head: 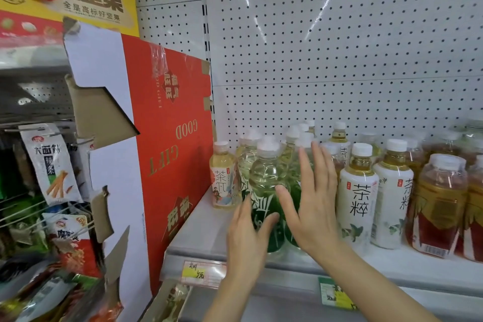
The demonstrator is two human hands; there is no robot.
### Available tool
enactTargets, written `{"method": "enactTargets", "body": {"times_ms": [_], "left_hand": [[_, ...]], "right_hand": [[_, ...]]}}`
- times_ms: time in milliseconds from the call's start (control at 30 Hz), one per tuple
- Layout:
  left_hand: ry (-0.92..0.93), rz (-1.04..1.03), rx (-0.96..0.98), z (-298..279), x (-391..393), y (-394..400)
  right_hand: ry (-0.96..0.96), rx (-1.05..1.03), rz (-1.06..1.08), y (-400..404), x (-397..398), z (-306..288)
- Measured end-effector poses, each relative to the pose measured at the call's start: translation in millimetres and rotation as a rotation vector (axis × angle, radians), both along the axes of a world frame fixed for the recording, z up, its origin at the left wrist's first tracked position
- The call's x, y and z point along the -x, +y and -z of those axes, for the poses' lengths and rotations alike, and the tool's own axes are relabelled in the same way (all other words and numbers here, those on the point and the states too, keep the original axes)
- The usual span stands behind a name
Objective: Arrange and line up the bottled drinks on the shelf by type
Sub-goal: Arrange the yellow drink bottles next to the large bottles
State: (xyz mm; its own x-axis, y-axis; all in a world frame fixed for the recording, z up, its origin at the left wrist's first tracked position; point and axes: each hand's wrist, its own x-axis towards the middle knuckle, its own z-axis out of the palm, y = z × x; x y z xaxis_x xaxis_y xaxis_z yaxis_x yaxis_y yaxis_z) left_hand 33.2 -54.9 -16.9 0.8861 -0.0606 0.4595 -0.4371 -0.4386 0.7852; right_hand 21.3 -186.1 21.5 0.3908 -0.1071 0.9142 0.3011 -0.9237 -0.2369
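A cluster of green-labelled bottles (264, 185) with white caps stands at the front of the white shelf (198, 238). My left hand (248, 240) touches the front bottle's lower left side with straight fingers. My right hand (313, 206) lies flat against the cluster's right side, fingers straight and pointing up. A small pale tea bottle (224, 178) stands alone to the left. White-labelled tea bottles (358, 196) stand to the right, then amber bottles with red labels (439, 209) at the far right.
A red and white gift carton (146, 154) leans upright against the shelf's left end. Hanging snack packs (52, 165) fill the rack at far left. Price tags (201, 273) sit on the shelf's front rail. White pegboard (339, 47) backs the shelf.
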Motion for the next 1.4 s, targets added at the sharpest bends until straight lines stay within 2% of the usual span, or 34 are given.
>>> {"method": "enactTargets", "body": {"times_ms": [133, 233, 267, 367, 433, 500, 567, 633, 767, 900, 1033, 1133, 1267, 1400], "left_hand": [[-0.005, -0.03, -0.037, 0, 2, -10], [-0.023, -0.021, -0.064, 1, 2, -2], [-0.038, -0.037, -0.038, 0, 1, 5], [-0.188, -0.171, 0.257, -18, -27, 32], [-0.227, -0.316, 0.276, -39, -71, 49], [-0.057, -0.329, 0.171, -62, -121, 57], [0.202, -0.185, 0.099, -68, -159, 54], [0.342, -0.051, 0.086, -57, -176, 47], [0.248, 0.009, 0.174, -29, -187, 43], [0.065, -0.114, 0.164, -47, -156, 46], [-0.213, -0.203, 0.239, -81, -98, 60], [-0.282, -0.159, 0.296, -107, -46, 69], [-0.143, 0.097, 0.417, -113, 2, 69], [0.048, 0.288, 0.522, -103, 25, 56]], "right_hand": [[-0.114, 0.187, -0.012, 5, -4, -13], [-0.097, 0.293, -0.036, 10, -12, -23], [-0.083, 0.326, -0.036, 11, -15, -24], [-0.067, 0.371, -0.019, 10, -20, -24], [-0.067, 0.373, -0.011, 10, -20, -23], [-0.076, 0.383, -0.003, 10, -20, -22], [-0.087, 0.387, -0.001, 11, -19, -22], [-0.087, 0.379, -0.002, 10, -19, -21], [-0.085, 0.35, -0.023, 12, -19, -21], [-0.078, 0.333, -0.038, 14, -18, -18], [-0.097, 0.247, -0.092, 25, -11, -16], [-0.099, 0.081, -0.285, 43, 0, -15], [0.154, -0.258, -0.678, 71, 24, -20], [0.211, -0.471, -0.863, 83, 39, -26]]}}
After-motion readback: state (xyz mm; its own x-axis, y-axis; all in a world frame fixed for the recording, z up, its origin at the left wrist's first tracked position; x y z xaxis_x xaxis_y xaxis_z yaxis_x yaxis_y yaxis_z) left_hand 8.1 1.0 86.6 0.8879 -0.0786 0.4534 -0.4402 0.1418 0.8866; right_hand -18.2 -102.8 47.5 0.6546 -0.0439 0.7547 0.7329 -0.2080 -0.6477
